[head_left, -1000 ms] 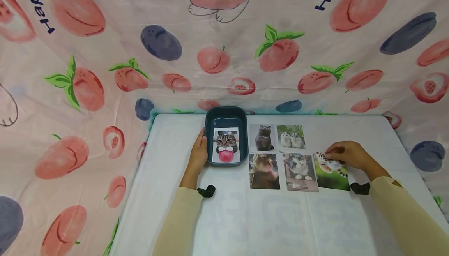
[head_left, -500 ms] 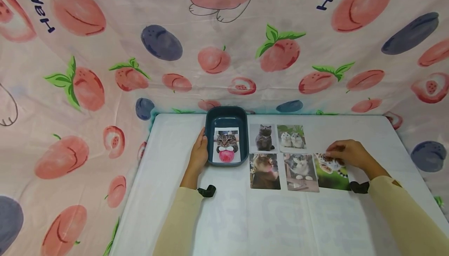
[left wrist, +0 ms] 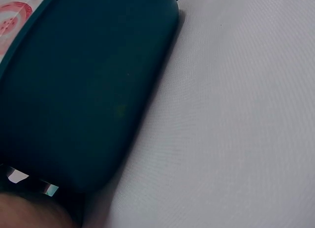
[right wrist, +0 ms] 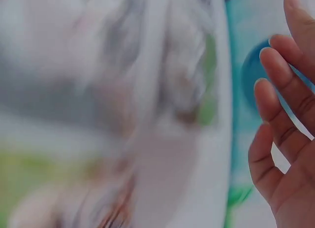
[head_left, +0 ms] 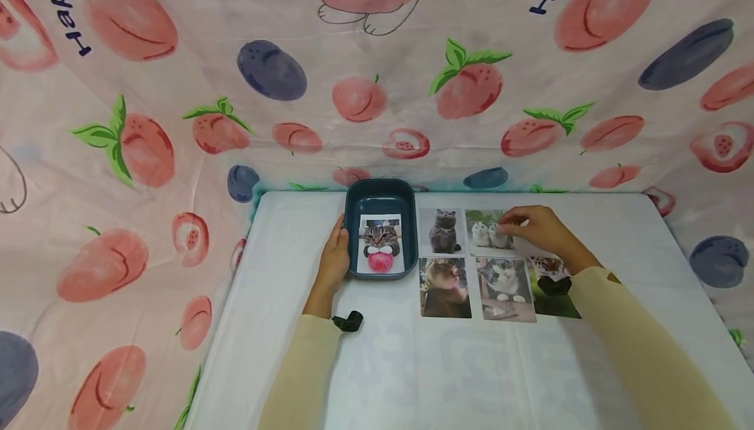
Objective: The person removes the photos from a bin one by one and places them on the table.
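In the head view, my left hand (head_left: 334, 256) holds a dark teal tray (head_left: 379, 194) by its left side. Inside the tray lies a photo card of a tabby cat with a pink ball (head_left: 379, 247). My right hand (head_left: 538, 228) hovers by the right edge of a card with two small white animals (head_left: 485, 233); its loosely bent fingers (right wrist: 275, 105) hold nothing in the right wrist view. Beside that card lies a grey cat card (head_left: 444, 232). Nearer are a blurry brown animal card (head_left: 444, 289), a grey-and-white cat card (head_left: 506, 292) and a tiger card (head_left: 549, 266), partly covered by the right wrist.
A white-covered table (head_left: 448, 364) bears the tray and cards. Behind it and at the sides hangs a pink cloth (head_left: 412, 103) printed with fruit. The left wrist view shows mostly the tray's outer side (left wrist: 88, 90), close up.
My right hand has left the tiger card and moved left and away from me to the card with two small animals. The left hand and tray stay put.
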Demonstrator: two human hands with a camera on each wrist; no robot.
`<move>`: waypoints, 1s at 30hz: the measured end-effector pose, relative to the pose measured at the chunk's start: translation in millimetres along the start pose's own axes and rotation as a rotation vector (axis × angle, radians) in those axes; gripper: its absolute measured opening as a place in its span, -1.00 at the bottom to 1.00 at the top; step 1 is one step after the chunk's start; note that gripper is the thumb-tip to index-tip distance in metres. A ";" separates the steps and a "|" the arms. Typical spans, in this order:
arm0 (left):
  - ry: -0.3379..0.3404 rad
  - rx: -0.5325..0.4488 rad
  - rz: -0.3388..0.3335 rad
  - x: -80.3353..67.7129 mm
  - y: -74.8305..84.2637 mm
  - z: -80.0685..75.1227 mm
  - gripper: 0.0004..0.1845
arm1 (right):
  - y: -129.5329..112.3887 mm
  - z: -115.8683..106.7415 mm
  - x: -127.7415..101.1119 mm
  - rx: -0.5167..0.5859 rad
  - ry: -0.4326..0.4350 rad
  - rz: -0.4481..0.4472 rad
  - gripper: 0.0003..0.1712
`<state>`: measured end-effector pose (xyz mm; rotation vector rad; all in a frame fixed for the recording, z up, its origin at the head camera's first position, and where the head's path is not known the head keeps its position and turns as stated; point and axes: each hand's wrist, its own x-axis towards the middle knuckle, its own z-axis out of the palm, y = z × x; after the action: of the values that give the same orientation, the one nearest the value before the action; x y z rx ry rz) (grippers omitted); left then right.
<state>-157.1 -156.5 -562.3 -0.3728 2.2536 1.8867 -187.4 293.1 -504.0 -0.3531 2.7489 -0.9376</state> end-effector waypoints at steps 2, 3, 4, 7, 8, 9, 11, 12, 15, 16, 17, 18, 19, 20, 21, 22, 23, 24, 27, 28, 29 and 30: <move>0.003 -0.001 -0.001 -0.3 0.4 0.1 -0.45 | -15.3 3.4 13.0 0.023 -0.007 -0.041 -0.59; 0.004 0.000 0.002 -0.2 0.4 0.1 -0.45 | -24.4 5.0 19.0 0.037 -0.015 -0.054 -0.58; 0.005 -0.002 0.004 -0.2 0.2 0.1 -0.45 | -33.3 7.1 25.1 0.046 -0.023 -0.062 -0.59; 0.009 0.003 0.006 -0.6 -0.7 0.0 -0.45 | -61.0 12.9 42.3 0.084 -0.048 -0.111 -0.58; 0.008 0.005 0.005 -0.9 -1.1 0.0 -0.45 | -70.7 14.9 47.9 0.094 -0.059 -0.125 -0.58; 0.007 0.004 0.008 -1.1 -1.3 0.0 -0.45 | -79.8 17.2 53.5 0.106 -0.070 -0.136 -0.57; 0.007 0.002 0.008 -1.3 -1.7 0.1 -0.45 | -97.3 22.0 65.0 0.120 -0.084 -0.169 -0.55; 0.007 0.003 0.009 -1.3 -1.9 0.1 -0.45 | -106.3 24.4 70.6 0.129 -0.094 -0.184 -0.54; 0.013 0.005 0.018 -0.2 -2.6 0.2 -0.44 | -128.7 33.9 86.4 0.140 -0.122 -0.212 -0.51; 0.015 0.007 0.021 0.1 -2.6 0.2 -0.44 | -135.4 37.1 91.5 0.143 -0.132 -0.219 -0.50; 0.018 0.010 0.020 0.3 -2.8 0.3 -0.45 | -142.0 40.3 96.0 0.146 -0.145 -0.225 -0.50; 0.020 0.012 0.020 0.4 -2.8 0.4 -0.45 | -147.4 43.8 100.9 0.141 -0.158 -0.230 -0.51; 0.020 0.010 0.022 0.3 -2.7 0.3 -0.45 | -152.8 47.1 105.2 0.137 -0.170 -0.232 -0.52; 0.020 0.008 0.020 0.3 -2.6 0.3 -0.45 | -158.0 50.4 109.5 0.131 -0.181 -0.240 -0.53; 0.019 0.005 0.019 0.2 -2.3 0.3 -0.45 | -162.9 53.9 113.4 0.131 -0.192 -0.246 -0.54; 0.018 0.004 0.018 0.0 -2.1 0.3 -0.45 | -167.6 57.4 117.4 0.129 -0.204 -0.252 -0.56; 0.017 0.002 0.014 -0.2 -1.8 0.4 -0.45 | -172.0 61.3 121.3 0.124 -0.218 -0.257 -0.56; 0.014 0.001 0.012 -0.2 -1.6 0.4 -0.45 | -175.9 65.4 125.4 0.117 -0.232 -0.265 -0.57; 0.011 0.000 0.006 0.0 -1.1 0.3 -0.45 | -187.4 77.3 135.1 0.088 -0.275 -0.282 -0.55; 0.010 0.002 0.005 0.0 -1.1 0.2 -0.45 | -190.5 81.3 138.3 0.074 -0.289 -0.282 -0.54; 0.006 0.002 0.006 0.4 -1.2 0.0 -0.45 | -193.2 85.2 141.2 0.064 -0.303 -0.281 -0.53; 0.004 0.004 0.006 0.4 -1.2 -0.1 -0.45 | -195.5 89.1 143.8 0.052 -0.315 -0.278 -0.52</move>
<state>-157.1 -156.9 -563.5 -0.3703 2.2634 1.8857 -268.6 50.1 -469.6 -0.8152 2.4228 -0.9222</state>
